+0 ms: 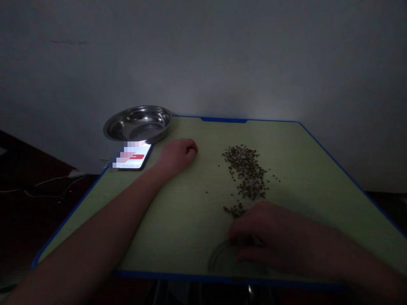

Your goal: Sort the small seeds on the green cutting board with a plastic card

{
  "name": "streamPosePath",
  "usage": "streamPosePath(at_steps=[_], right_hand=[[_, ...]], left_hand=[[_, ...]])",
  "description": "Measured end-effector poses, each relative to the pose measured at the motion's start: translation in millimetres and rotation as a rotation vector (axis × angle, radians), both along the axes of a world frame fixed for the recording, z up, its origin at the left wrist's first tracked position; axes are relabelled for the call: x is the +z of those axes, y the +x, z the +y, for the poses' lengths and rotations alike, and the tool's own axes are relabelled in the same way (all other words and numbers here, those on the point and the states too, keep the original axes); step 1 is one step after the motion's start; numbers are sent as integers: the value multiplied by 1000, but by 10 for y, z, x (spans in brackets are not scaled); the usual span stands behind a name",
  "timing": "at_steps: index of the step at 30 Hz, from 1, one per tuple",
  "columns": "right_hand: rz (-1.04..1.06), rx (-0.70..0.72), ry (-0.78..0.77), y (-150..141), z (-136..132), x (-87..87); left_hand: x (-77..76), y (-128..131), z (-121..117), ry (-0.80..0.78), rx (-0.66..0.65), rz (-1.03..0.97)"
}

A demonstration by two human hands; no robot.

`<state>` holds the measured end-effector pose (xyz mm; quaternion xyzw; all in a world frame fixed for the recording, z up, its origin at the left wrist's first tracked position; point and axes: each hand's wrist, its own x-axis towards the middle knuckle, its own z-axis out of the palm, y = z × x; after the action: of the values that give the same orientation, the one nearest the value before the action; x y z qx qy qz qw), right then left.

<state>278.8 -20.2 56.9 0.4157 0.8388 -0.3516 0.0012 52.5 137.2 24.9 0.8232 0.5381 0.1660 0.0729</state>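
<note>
Head view: sorting seems the step; the right hand (269, 233), its hold unclear, bends over a round dish (215, 255), grains (250, 171) just beyond, calling for a fine pinch next; left hand (178, 156) curled, contents hidden.

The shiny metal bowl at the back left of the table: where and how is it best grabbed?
Probably by the right-hand stretch of its rim, coming from the right, where the left hand is close by. The metal bowl is wide and round with an exposed edge that fingers could likely pinch. The phone lies just in front, making a near-side approach awkward.
</note>
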Motion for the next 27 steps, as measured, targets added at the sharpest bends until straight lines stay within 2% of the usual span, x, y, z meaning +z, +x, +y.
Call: streamPosePath(at_steps=[17, 27], right_hand=[[42, -3, -63, 0, 4, 52], [124, 10, -79, 12, 43, 83]], left_hand=[[-5, -25, -6, -48, -7, -83], [3, -16, -48, -4, 12, -50]])
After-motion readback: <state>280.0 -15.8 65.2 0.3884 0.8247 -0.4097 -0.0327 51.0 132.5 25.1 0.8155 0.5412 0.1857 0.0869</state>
